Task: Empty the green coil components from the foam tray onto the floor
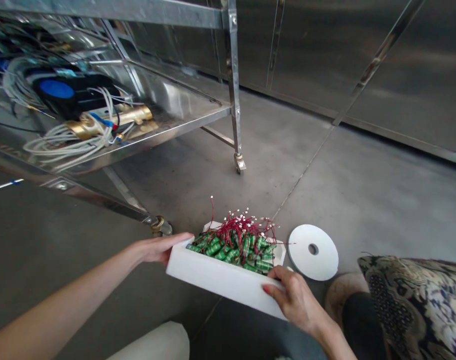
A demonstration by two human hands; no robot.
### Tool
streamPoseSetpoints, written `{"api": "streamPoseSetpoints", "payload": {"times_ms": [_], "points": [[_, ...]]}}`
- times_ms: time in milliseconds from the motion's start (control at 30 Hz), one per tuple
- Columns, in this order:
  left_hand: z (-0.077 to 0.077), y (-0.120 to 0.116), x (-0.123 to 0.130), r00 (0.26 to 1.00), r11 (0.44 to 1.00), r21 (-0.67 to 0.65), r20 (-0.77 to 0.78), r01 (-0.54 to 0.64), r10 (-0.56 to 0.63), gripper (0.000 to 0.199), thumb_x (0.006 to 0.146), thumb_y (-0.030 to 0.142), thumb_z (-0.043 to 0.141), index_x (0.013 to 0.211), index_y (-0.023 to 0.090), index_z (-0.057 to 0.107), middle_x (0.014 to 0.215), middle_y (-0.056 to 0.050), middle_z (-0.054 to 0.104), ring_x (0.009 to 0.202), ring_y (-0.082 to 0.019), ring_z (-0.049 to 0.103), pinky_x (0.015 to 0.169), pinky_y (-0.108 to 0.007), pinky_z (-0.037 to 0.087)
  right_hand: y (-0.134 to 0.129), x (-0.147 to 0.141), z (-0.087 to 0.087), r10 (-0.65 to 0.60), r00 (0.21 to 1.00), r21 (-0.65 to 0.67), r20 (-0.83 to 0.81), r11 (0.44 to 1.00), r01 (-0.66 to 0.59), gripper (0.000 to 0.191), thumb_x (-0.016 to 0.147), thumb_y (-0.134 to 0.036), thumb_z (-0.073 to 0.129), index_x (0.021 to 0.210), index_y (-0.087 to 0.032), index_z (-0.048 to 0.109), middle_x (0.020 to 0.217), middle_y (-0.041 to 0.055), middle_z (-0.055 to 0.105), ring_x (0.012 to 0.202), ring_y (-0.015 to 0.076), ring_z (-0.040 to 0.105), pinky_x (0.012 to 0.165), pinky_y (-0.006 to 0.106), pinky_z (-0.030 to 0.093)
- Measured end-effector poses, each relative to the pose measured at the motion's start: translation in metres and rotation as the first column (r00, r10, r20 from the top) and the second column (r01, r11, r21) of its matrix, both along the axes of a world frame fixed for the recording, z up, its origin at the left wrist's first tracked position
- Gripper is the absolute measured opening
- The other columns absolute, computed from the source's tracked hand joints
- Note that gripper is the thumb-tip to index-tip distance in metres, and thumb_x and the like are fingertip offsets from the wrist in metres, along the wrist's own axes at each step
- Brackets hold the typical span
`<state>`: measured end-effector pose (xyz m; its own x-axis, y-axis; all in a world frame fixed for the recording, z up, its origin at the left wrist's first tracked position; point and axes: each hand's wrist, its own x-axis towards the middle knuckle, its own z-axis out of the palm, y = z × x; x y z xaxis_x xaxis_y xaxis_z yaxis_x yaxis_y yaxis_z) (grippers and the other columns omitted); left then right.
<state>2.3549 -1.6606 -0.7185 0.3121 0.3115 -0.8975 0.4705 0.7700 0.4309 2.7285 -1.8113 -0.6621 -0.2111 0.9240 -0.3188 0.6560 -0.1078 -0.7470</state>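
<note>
Both hands on white foam tray (216,277), held just above concrete floor (363,200), front of a wheeled steel cart (197,107).

L hand (158,248): fingers together, flat against tray's left end, thumb under/behind, not visible. R hand (293,295): curled over near right corner, thumb on top edge, fingers wrapped below.

Tray full of small green parts (228,250) w/ red wire leads (243,227) sticking up, white tips. White disc w/ centre hole (313,251) lies on floor just beside tray's right end, apart from it.

Judgement: keep tray level; load heaped above rim, tilt could spill parts. Foam likely soft, so support from below, don't squeeze the wall. Keep thumb clear of leads to avoid snagging.

Labels/writing: none readable on tray, parts or disc. Cart shelf holds white cables (62,142), brass fittings (133,115), black box w/ blue round patch (57,89); no text legible.
</note>
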Motion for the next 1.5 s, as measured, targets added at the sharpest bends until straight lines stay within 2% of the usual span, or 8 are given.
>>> {"api": "streamPoseSetpoints", "payload": {"times_ms": [200, 300, 400, 633, 767, 900, 1167, 1500], "points": [[0.022, 0.022, 0.004, 0.975, 0.99, -0.07, 0.178, -0.119, 0.13, 0.073, 0.071, 0.071, 0.046, 0.111, 0.011, 0.06, 0.099, -0.017, 0.066, 0.087, -0.032, 0.063, 0.069, -0.039, 0.053, 0.054, 0.023, -0.001, -0.141, 0.99, 0.174, 0.003, 0.975, 0.138, 0.035, 0.08, -0.05, 0.053, 0.089, -0.02, 0.068, 0.089, 0.0056, 0.07, 0.083, 0.0205, 0.062, 0.075, 0.031, 0.044], [0.02, 0.032, 0.012, 0.986, 0.965, 0.203, 0.063, -0.165, 0.155, 0.065, 0.079, 0.056, 0.039, 0.127, 0.014, 0.046, 0.127, -0.017, 0.053, 0.115, -0.034, 0.05, 0.081, -0.043, 0.051, 0.08, 0.033, -0.01, -0.226, 0.974, 0.245, -0.011, 0.944, 0.221, 0.041, 0.079, -0.055, 0.052, 0.094, -0.021, 0.069, 0.098, 0.0064, 0.07, 0.091, 0.0219, 0.061, 0.084, 0.033, 0.044], [0.017, 0.04, 0.022, 0.986, 0.82, 0.548, 0.109, -0.166, 0.126, 0.077, 0.064, 0.021, 0.048, 0.138, 0.019, 0.03, 0.143, -0.007, 0.037, 0.13, -0.025, 0.035, 0.104, -0.039, 0.037, 0.094, 0.04, -0.018, -0.277, 0.958, 0.239, -0.068, 0.928, 0.285, 0.043, 0.078, -0.057, 0.053, 0.094, -0.021, 0.069, 0.099, 0.0066, 0.069, 0.093, 0.0226, 0.061, 0.087, 0.035, 0.044], [0.027, 0.044, 0.04, 0.997, 0.709, 0.704, 0.075, -0.031, -0.032, 0.083, 0.069, 0.027, 0.062, 0.141, 0.022, 0.021, 0.143, -0.008, 0.037, 0.129, -0.026, 0.036, 0.111, -0.04, 0.024, 0.068, 0.041, -0.034, -0.459, 0.824, 0.248, -0.331, 0.801, 0.545, 0.055, 0.079, -0.056, 0.049, 0.119, -0.018, 0.052, 0.117, 0.0106, 0.059, 0.106, 0.0254, 0.054, 0.096, 0.041, 0.04], [0.02, 0.052, 0.046, 0.993, 0.669, 0.741, 0.109, -0.058, -0.035, 0.1, 0.065, 0.033, 0.073, 0.144, 0.023, 0.014, 0.142, -0.01, 0.038, 0.126, -0.027, 0.04, 0.108, -0.038, 0.031, 0.044, 0.036, -0.057, -0.385, 0.833, 0.247, -0.397, 0.829, 0.501, 0.094, 0.067, -0.052, 0.066, 0.141, -0.019, 0.017, 0.14, 0.0128, 0.037, 0.128, 0.0274, 0.036, 0.106, 0.042, 0.032], [0.015, 0.059, 0.052, 0.989, 0.623, 0.777, 0.143, -0.091, -0.035, 0.104, 0.062, 0.037, 0.076, 0.144, 0.021, 0.015, 0.139, -0.013, 0.042, 0.125, -0.028, 0.042, 0.107, -0.041, 0.032, 0.054, 0.032, -0.068, -0.436, 0.76, 0.146, -0.482, 0.815, 0.561, 0.089, 0.06, -0.044, 0.076, 0.131, -0.017, 0.031, 0.126, 0.0134, 0.049, 0.117, 0.027, 0.047, 0.101, 0.043, 0.038], [0.032, 0.066, 0.071, 0.923, 0.606, 0.716, 0.377, -0.348, 0.085, 0.069, 0.075, 0.039, 0.068, 0.135, 0.02, 0.039, 0.133, -0.011, 0.049, 0.126, -0.027, 0.041, 0.109, -0.042, 0.031, 0.12, 0.052, -0.048, -0.527, 0.508, 0.065, -0.681, 0.647, 0.759, 0.075, 0.065, -0.051, 0.068, 0.128, -0.017, 0.045, 0.119, 0.0121, 0.06, 0.106, 0.0271, 0.056, 0.087, 0.041, 0.048], [0.08, 0.079, 0.078, 0.811, 0.513, 0.661, 0.57, -0.547, 0.13, 0.053, 0.075, 0.028, 0.07, 0.124, 0.018, 0.051, 0.13, -0.01, 0.053, 0.127, -0.027, 0.04, 0.11, -0.04, 0.03, 0.144, 0.057, -0.006, -0.339, 0.51, 0.17, -0.791, 0.678, 0.715, 0.073, 0.066, -0.047, 0.068, 0.13, -0.021, 0.045, 0.125, 0.0102, 0.057, 0.11, 0.0246, 0.054, 0.093, 0.038, 0.045]]}}
